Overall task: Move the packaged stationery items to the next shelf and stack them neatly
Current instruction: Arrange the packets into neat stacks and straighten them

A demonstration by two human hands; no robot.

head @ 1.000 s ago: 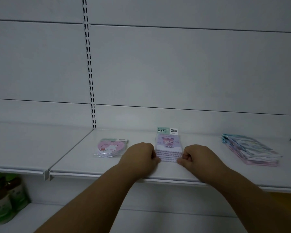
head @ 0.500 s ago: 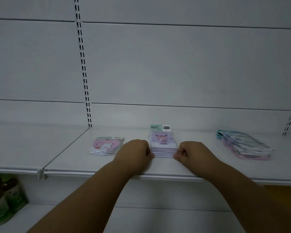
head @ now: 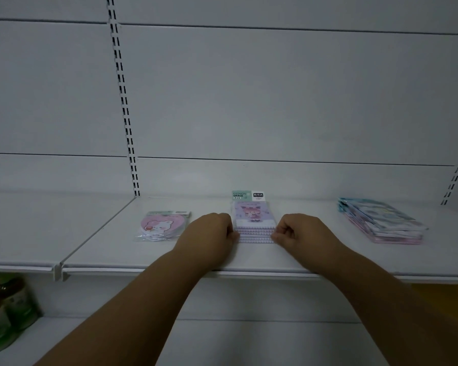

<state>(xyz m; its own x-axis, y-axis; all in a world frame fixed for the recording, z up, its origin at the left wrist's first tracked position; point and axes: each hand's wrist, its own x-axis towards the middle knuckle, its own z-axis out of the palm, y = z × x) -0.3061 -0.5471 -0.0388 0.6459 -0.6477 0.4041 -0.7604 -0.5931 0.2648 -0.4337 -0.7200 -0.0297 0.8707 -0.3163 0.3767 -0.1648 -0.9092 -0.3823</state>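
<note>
A stack of purple packaged notebooks (head: 253, 216) with a cartoon girl on top lies in the middle of the white shelf (head: 302, 257). My left hand (head: 209, 232) presses against the stack's left side with fingers curled. My right hand (head: 300, 231) presses against its right side, also curled. A pink heart-shaped packaged item (head: 162, 225) lies to the left of my left hand. Another stack of pastel packaged items (head: 381, 220) sits at the right of the shelf.
A neighbouring shelf section (head: 37, 228) lies to the left, past a divider seam (head: 95, 231). Slotted uprights (head: 123, 101) run up the white back panel. Green bottles (head: 6, 313) stand on the lower shelf at bottom left.
Both hands have stayed pressed against the sides of the purple stack. The view has shifted slightly, and the stack looks a little more squared.
</note>
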